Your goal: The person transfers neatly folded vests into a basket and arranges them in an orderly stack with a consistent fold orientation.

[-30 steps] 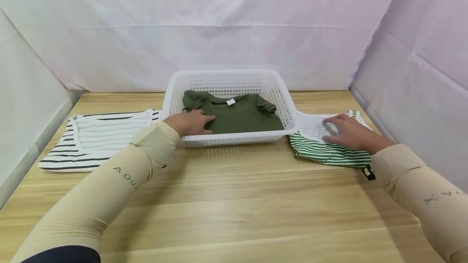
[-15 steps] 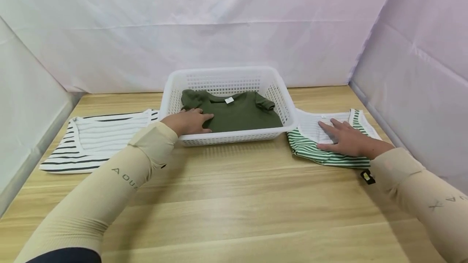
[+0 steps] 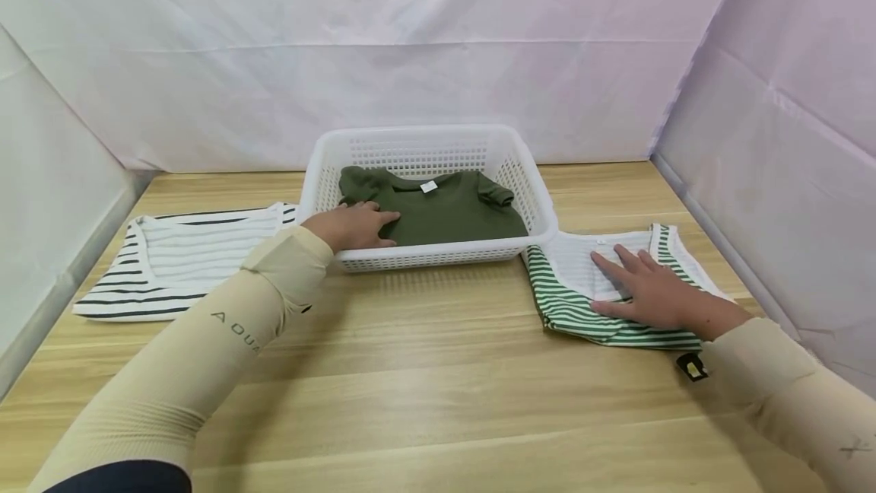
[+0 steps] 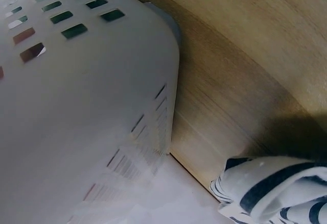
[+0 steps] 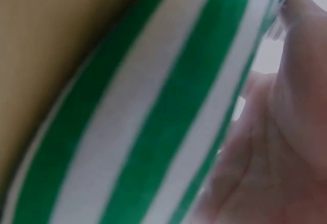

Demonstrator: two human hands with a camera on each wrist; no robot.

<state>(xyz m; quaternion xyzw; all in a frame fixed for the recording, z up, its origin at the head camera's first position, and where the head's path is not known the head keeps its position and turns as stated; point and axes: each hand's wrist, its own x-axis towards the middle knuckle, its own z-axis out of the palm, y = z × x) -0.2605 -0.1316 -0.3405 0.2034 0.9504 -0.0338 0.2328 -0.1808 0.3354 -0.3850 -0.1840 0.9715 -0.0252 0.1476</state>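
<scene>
In the head view, my left hand [image 3: 351,227] reaches over the near left rim of a white plastic basket [image 3: 438,253]. Its spread fingers rest on a dark green T-shirt [image 3: 452,211] that lies inside with a white label at the collar. My right hand [image 3: 650,291] lies with fingers spread on a folded green-and-white striped shirt [image 3: 575,306], right of the basket. That shirt's green stripes [image 5: 153,106] fill much of the right wrist view, beside my palm. The left wrist view shows the outer wall of the basket [image 4: 102,81], and my left hand is mostly hidden there.
Left of the basket lies a folded black-and-white striped shirt [image 3: 205,253]. Near my right sleeve a small black tag [image 3: 691,367] sits at the green-striped shirt's edge. White sheeting [image 3: 424,82] hangs behind and beside the wooden table [image 3: 424,379].
My right hand has drawn toward me, and the green-striped shirt has slid nearer with it. Its fingers are more spread than before. My left hand has stayed in place on the dark green T-shirt.
</scene>
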